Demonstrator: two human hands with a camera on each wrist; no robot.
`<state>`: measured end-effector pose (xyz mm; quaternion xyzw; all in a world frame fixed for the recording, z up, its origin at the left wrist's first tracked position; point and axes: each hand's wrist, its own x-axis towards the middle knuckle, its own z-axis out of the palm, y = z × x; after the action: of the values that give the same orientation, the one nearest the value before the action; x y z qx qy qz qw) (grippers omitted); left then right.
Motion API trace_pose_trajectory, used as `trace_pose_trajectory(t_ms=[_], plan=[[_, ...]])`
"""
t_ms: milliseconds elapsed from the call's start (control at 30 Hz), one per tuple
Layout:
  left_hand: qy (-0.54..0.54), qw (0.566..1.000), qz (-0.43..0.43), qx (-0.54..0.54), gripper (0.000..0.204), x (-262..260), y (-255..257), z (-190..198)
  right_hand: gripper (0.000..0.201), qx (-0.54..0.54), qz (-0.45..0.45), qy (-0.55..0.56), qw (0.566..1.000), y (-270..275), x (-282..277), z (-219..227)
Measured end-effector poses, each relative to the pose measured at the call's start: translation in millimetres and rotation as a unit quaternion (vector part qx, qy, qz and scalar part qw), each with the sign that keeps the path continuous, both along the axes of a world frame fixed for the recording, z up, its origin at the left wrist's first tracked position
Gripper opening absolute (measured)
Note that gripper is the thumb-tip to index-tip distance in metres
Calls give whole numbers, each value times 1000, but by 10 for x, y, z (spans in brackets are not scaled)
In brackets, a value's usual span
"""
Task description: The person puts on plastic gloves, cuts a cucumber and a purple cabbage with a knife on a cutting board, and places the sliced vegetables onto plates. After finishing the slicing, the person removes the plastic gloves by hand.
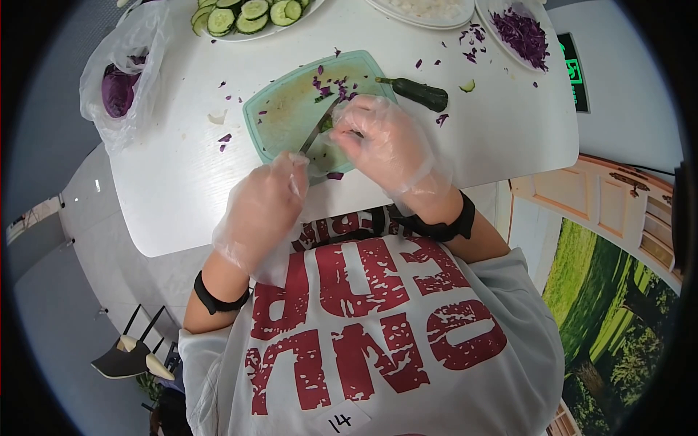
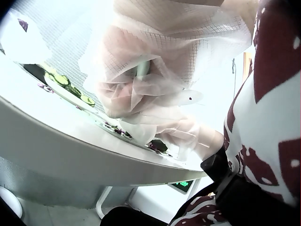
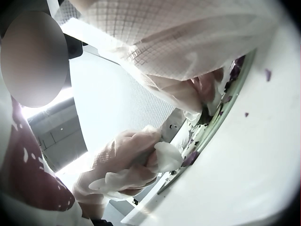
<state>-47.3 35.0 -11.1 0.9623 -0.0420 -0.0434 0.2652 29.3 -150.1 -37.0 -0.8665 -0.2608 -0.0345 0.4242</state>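
Floor (image 1: 109,218) tiled, grey; white desk (image 1: 182,196); one bagged purple cabbage (image 1: 118,93); one plate (image 1: 307,12) of cucumber slices; gloved left hand (image 1: 262,207) grips one knife (image 1: 318,129) over one green cutting board (image 1: 283,131); gloved right hand (image 1: 382,142) pinches one green piece (image 1: 327,126) there; one uncut dark-green vegetable (image 1: 420,94); one dish (image 1: 500,42) of purple shreds; one lit sign (image 1: 573,69).

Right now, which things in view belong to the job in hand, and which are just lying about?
In the job:
knife, held in the left hand
green piece at the fingertips of the right hand
cutting board
dark green cucumber beside it, probably

Lying about:
plated cucumber slices
bagged purple cabbage
shredded purple cabbage
purple scraps on the table
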Motion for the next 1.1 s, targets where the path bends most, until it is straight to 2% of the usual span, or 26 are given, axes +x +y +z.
trace_pose_trajectory(t_ms=[333, 433, 500, 700, 800, 933, 1033, 1100], plan=[[34, 999, 5, 20, 9, -5, -19, 59, 11, 13, -2, 26, 1000, -14, -7, -53], [58, 998, 14, -7, 10, 31, -22, 37, 12, 12, -4, 3, 1000, -14, 1, -44], [32, 999, 4, -13, 10, 55, -19, -1, 12, -7, -9, 11, 1000, -16, 3, -9], [48, 999, 6, -7, 11, 73, -19, 33, 12, -6, -18, 39, 999, -1, 7, -6], [31, 999, -8, 15, 11, 25, 12, -3, 12, -34, -6, 22, 999, 7, 9, -49], [6, 1000, -7, -8, 11, 27, 26, -5, 12, -17, -4, 27, 999, -10, 30, -70], [5, 1000, 1, 1, 12, 30, 20, -13, 14, -42, -16, 47, 998, -17, 38, 49], [-2, 1000, 3, 21, 13, 20, 33, -50, 20, -26, -26, 102, 994, -16, 49, 94]])
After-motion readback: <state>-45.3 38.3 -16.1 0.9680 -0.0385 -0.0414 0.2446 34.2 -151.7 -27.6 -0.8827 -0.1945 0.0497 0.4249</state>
